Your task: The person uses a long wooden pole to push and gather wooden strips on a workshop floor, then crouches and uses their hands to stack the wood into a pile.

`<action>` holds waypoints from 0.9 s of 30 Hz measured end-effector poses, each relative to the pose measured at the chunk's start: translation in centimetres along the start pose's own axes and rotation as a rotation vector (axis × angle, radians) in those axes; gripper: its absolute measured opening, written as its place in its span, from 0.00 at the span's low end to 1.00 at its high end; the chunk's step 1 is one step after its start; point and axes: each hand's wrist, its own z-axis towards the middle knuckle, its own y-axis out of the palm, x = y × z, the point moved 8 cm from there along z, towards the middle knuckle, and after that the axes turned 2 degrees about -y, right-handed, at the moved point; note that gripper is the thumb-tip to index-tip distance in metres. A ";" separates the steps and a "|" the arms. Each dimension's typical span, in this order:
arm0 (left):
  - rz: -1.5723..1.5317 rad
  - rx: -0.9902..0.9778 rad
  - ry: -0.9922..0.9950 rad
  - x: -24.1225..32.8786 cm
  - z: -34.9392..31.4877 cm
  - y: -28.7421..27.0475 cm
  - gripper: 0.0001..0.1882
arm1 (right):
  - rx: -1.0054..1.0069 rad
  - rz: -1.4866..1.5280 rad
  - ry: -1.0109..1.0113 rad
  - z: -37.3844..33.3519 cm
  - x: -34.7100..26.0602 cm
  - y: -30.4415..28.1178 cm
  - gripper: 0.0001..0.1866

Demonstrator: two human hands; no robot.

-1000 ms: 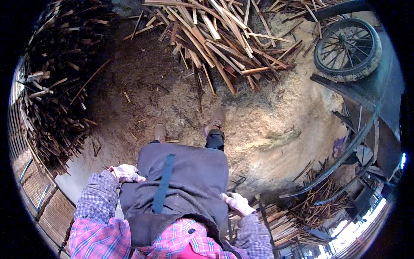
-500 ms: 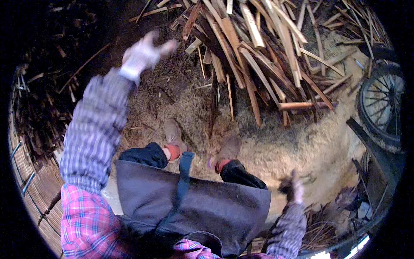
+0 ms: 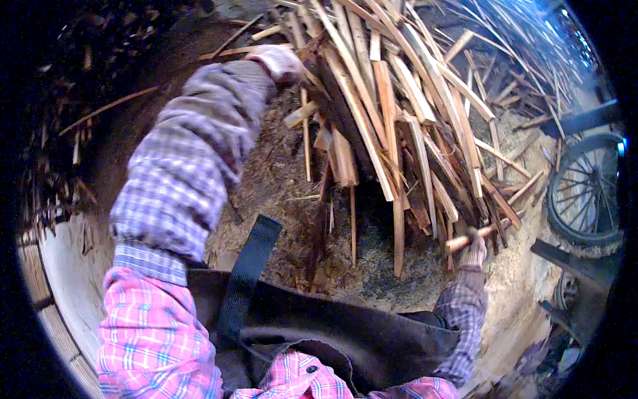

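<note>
A large heap of split wooden strips (image 3: 379,113) fans out in front of me, its loose ends pointing toward me. My left hand (image 3: 282,63), in a pale glove, reaches to the heap's far left edge, against a dark strip; its fingers are hidden there. At the heap's near right, my right hand (image 3: 476,249) has its fingers closed over a short round wooden stick (image 3: 462,242) lying crosswise by the strip ends. Checked purple sleeves cover both forearms.
A spoked wheel (image 3: 588,189) stands at the right, with a dark metal bar (image 3: 565,263) nearer me. More thin sticks (image 3: 512,40) lie at the far right. Sawdust covers the ground (image 3: 512,292). A dark apron (image 3: 319,319) with a hanging strap (image 3: 249,272) spreads below me.
My left hand has moved right onto the heap's edge. My right hand has gone forward to the crosswise stick. I have bent closer, and my feet are now out of sight.
</note>
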 end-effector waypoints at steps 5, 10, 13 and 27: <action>-0.637 -0.278 -0.571 -8.6 -16.5 1.9 0.21 | 0.043 -0.010 0.145 -15.0 3.2 -3.6 0.15; -0.788 0.044 -0.776 -11.3 -22.3 5.9 0.20 | 0.170 0.087 0.309 -24.9 12.0 -6.0 0.17; -1.010 0.144 -0.736 -5.8 -19.3 6.8 0.18 | 0.210 0.092 0.315 -27.0 12.8 -7.0 0.18; -1.423 0.351 -1.024 21.9 -22.5 15.9 0.20 | 0.290 -0.035 0.284 -32.0 9.7 -11.0 0.26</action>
